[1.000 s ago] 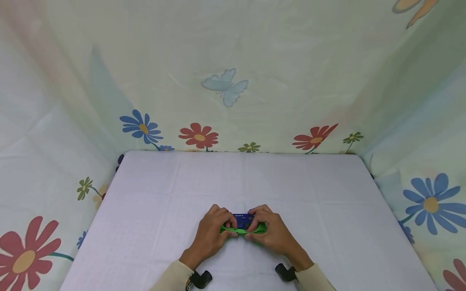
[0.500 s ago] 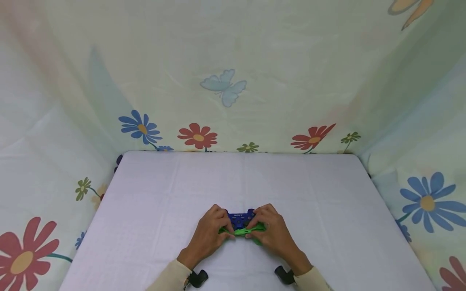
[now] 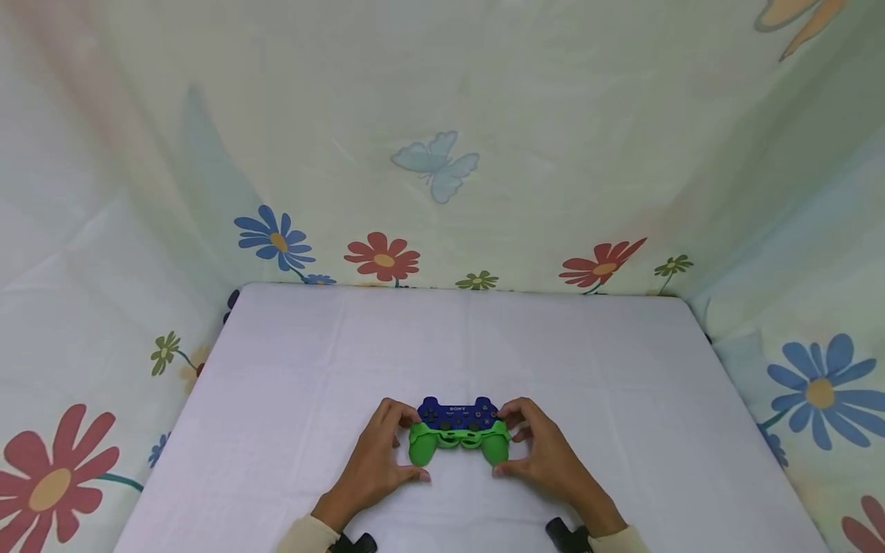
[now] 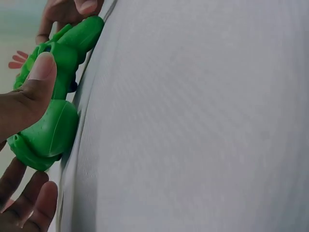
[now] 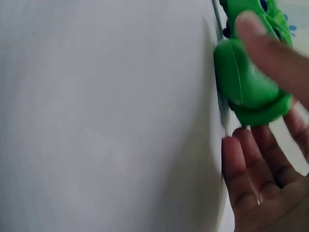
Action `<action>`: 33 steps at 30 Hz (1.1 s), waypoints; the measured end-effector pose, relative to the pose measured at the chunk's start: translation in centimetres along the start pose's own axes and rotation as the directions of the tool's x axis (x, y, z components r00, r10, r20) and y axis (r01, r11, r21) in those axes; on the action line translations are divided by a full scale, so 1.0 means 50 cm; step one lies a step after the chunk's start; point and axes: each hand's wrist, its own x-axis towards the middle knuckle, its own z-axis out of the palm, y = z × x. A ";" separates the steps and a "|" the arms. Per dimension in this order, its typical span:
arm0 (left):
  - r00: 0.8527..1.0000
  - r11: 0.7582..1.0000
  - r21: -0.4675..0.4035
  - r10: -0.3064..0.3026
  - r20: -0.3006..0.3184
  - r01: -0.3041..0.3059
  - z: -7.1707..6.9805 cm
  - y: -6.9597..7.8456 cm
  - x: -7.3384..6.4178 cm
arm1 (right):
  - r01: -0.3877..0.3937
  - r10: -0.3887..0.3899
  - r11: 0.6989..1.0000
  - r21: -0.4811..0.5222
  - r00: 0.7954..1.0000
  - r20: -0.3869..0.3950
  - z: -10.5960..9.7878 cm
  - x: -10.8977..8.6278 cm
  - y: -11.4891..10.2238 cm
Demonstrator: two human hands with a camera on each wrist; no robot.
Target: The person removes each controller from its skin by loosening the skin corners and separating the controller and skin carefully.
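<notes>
I see the controller [image 3: 459, 422] lying left-to-right between the left hand [image 3: 373, 461] and right hand [image 3: 548, 459] — both spread, neither clearly nearer.

Right grip [image 5: 281, 194], thumb [image 5: 276, 59] in front of rounded green cover [image 5: 241, 79], fingers [image 5: 257, 169] below, white cloth [image 5: 101, 116] at left.

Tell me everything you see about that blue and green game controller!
The controller is dark blue on top, marked SONY, with small buttons. A bright green, rubbery-looking cover wraps its lower part and both handles, which point toward the person. It faces up at the white table, between the left grip and right grip, which seem to touch its sides.
</notes>
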 end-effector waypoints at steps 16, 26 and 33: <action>1.000 0.996 -0.085 -0.017 0.017 0.018 0.023 -0.016 -0.001 | 0.003 -0.003 1.000 0.010 1.000 -0.010 0.018 0.005 0.015; 0.970 0.851 -0.473 -0.238 0.041 0.229 0.012 -0.011 0.002 | 0.105 -0.086 0.933 0.344 0.994 -0.071 0.008 0.002 0.016; 0.951 0.794 -0.535 -0.304 0.060 0.288 0.009 -0.007 0.003 | 0.018 0.000 0.872 0.490 0.999 -0.036 0.008 0.005 0.018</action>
